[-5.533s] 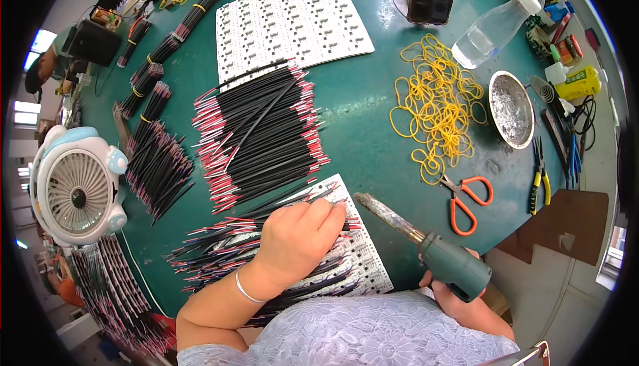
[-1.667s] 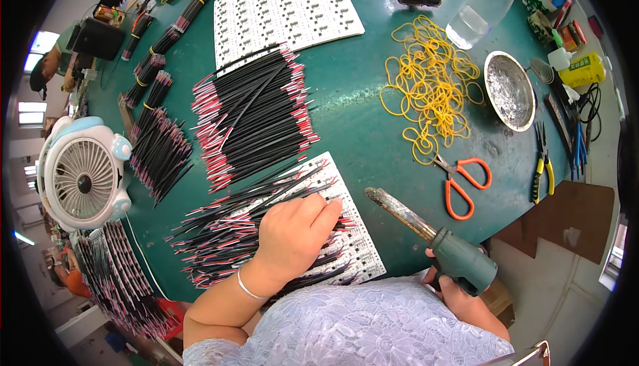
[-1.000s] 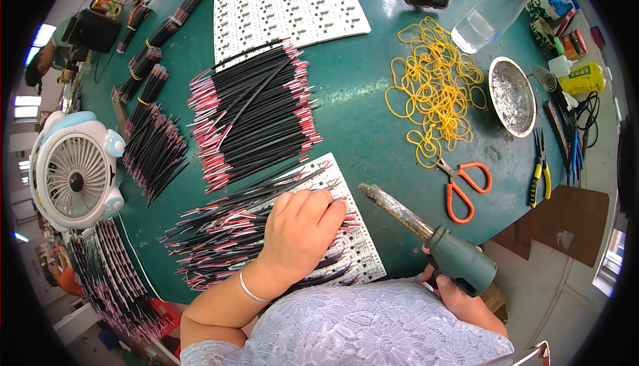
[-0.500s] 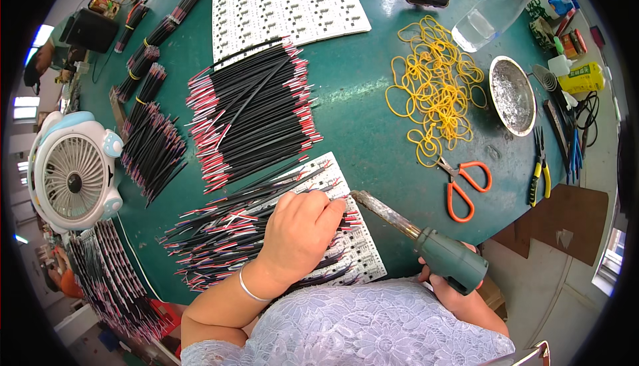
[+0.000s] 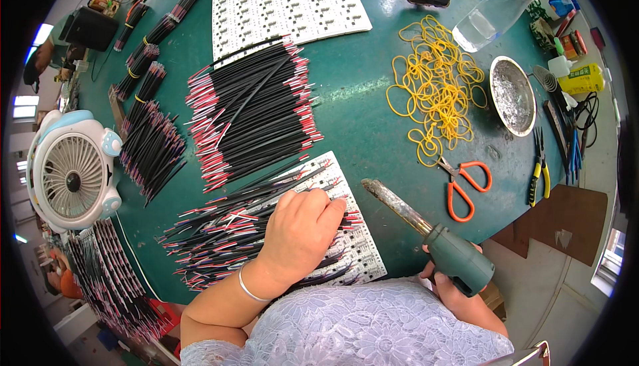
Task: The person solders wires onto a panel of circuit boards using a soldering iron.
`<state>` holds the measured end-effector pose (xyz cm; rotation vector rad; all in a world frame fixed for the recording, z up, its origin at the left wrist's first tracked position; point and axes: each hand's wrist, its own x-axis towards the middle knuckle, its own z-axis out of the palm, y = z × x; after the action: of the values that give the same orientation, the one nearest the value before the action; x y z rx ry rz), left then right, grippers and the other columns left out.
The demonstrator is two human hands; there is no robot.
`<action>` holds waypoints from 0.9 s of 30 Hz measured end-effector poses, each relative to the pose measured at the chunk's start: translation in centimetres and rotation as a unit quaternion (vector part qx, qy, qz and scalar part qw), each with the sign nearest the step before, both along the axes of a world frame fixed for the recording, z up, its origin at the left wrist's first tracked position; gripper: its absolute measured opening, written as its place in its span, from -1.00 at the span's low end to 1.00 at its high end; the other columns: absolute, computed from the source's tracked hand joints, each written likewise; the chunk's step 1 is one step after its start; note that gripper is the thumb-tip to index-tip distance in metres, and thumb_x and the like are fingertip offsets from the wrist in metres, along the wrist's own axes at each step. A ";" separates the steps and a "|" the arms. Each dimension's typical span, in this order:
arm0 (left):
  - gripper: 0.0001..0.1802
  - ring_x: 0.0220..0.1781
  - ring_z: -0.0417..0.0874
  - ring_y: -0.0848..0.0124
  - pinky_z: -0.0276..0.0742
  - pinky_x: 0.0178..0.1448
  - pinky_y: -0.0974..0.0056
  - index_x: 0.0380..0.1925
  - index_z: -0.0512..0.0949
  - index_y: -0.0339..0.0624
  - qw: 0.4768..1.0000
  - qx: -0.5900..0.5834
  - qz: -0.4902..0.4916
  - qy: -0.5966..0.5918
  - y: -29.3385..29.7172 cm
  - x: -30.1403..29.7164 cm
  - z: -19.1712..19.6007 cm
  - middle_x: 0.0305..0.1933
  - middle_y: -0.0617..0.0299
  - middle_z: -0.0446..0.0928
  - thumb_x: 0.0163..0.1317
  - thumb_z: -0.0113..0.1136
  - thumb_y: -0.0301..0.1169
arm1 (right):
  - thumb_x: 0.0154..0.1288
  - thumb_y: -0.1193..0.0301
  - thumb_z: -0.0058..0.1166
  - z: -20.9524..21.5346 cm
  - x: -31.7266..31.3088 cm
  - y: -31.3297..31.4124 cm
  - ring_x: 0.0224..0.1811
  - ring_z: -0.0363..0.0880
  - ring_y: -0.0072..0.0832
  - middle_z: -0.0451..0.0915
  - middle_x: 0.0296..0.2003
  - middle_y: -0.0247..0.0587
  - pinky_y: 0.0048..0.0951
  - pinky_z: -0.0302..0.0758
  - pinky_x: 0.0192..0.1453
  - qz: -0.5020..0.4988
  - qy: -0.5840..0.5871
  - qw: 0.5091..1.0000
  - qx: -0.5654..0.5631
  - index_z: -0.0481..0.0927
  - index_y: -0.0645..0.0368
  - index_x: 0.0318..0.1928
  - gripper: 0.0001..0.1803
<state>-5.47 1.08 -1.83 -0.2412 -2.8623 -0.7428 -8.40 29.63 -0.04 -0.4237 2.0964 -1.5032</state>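
Observation:
My right hand (image 5: 452,289) is closed around the handle of a heat gun (image 5: 459,259) with a dark green body. Its long, scorched metal barrel points up and left, the tip just off the edge of a white circuit board (image 5: 365,249). My left hand (image 5: 301,229) rests over this board with fingers curled and thumb against them, pressing on a layer of black cables (image 5: 226,223) with red and white stripped ends. Cable ends stick out beside the thumb; what lies under the fingers is hidden.
Beyond lie a pile of black cables (image 5: 256,113) and a white board sheet (image 5: 286,6). To the right are yellow rubber bands (image 5: 439,86), orange-handled scissors (image 5: 459,193), a metal bowl (image 5: 512,96), pliers (image 5: 539,169) and a bottle (image 5: 496,16). A fan (image 5: 73,173) stands left.
My right hand has drawn the heat gun slightly to the right, so its tip has moved away from my left thumb and the board. The left hand stays put.

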 end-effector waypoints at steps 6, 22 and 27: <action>-0.67 -0.41 0.46 0.28 0.34 -0.28 0.20 -0.25 0.65 -0.22 1.000 0.004 -0.002 0.004 -0.1 0.0 0.0 -0.42 0.24 0.41 -0.12 0.26 -0.63 | 0.30 0.44 0.07 -0.2 0.1 -0.2 -0.55 0.61 -0.41 0.57 -0.52 -0.23 -0.41 0.51 -0.42 -0.004 0.045 0.999 -0.030 0.58 0.29 -0.20 -0.84; -0.79 -0.39 0.48 0.28 0.36 -0.25 0.19 -0.28 0.64 -0.18 1.000 -0.008 -0.010 0.013 0.1 0.0 -0.2 -0.43 0.25 0.41 0.02 0.26 -0.53 | 0.17 0.43 0.17 -1.6 1.1 1.6 -0.30 0.59 -0.31 0.64 -0.31 -0.15 -0.36 0.53 -0.24 0.057 0.126 0.985 0.102 0.62 0.27 -0.14 -0.75; -0.78 -0.39 0.48 0.28 0.36 -0.25 0.19 -0.28 0.64 -0.18 1.000 -0.010 -0.011 0.008 0.1 0.0 -0.1 -0.42 0.25 0.42 -0.01 0.27 -0.55 | 0.18 0.47 0.18 0.1 0.9 0.3 -0.41 0.63 -0.29 0.64 -0.35 -0.14 -0.31 0.56 -0.27 -0.029 -0.007 1.000 0.008 0.62 0.24 -0.16 -0.80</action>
<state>-5.47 1.14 -1.97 -0.2807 -2.8574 -0.7138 -7.53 29.92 0.06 -0.3479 2.1268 -1.5167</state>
